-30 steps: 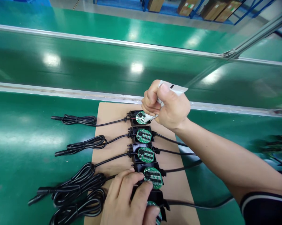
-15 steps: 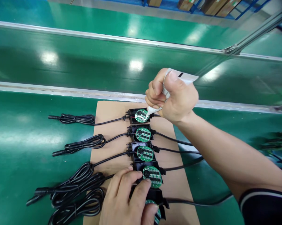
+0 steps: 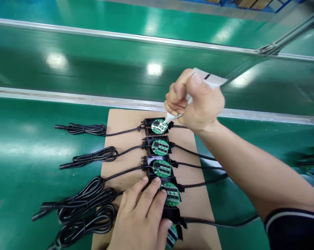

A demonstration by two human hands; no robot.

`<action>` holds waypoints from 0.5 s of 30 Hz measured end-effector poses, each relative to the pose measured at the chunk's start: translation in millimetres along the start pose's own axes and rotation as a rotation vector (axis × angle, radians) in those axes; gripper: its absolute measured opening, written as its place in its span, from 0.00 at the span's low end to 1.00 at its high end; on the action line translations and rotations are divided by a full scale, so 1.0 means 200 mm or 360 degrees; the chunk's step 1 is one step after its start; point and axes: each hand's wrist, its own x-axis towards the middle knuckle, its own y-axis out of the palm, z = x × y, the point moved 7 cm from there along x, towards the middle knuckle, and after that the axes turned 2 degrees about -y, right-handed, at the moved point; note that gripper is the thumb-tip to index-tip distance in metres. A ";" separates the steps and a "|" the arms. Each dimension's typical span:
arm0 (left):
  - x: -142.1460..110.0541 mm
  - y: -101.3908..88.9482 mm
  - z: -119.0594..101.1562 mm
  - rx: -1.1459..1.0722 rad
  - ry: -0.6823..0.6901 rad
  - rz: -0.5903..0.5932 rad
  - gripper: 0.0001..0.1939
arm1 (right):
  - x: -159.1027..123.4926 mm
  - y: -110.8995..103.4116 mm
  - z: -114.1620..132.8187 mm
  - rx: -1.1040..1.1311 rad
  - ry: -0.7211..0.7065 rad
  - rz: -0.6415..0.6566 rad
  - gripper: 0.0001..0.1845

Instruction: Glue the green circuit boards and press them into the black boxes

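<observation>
My right hand [image 3: 198,99] is closed round a white squeeze tube [image 3: 214,79], its nozzle tilted down onto the farthest round green circuit board [image 3: 157,127]. A curved line of white paste [image 3: 162,126] lies on that board, which rests in a black plastic housing [image 3: 149,132]. Nearer me, several like boards sit in a column of black housings, among them a second board [image 3: 160,147] and a third board [image 3: 162,168]. My left hand [image 3: 143,215] lies with fingers stretched out over the nearer housings, fingertips at the edge of the fourth board [image 3: 172,194]. It partly hides the nearest board [image 3: 172,236].
The housings stand on a brown cardboard sheet [image 3: 125,121] on a green surface [image 3: 29,146]. Bundled black cables [image 3: 86,205] lie to the left; more cables run right, under my forearm. A metal rail [image 3: 94,99] crosses behind. Blurred circuit boards [image 3: 310,161] lie at far right.
The white paste line on the farthest board has grown into a longer curve as the nozzle moved over it. My left fingers have shifted slightly over the fourth board. The view has tilted slightly.
</observation>
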 end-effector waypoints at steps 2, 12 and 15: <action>0.01 -0.01 -0.01 -0.0001 -0.0017 0.0012 0.19 | -0.03 0.00 0.05 0.0057 0.0070 0.0026 0.21; 0.01 -0.02 -0.02 -0.0061 -0.0068 0.0041 0.19 | -0.21 0.19 -0.07 0.0290 0.0366 0.0032 0.25; 0.01 -0.02 -0.03 -0.0064 -0.0062 0.0044 0.18 | -0.21 0.20 -0.12 0.0274 0.0414 -0.0014 0.26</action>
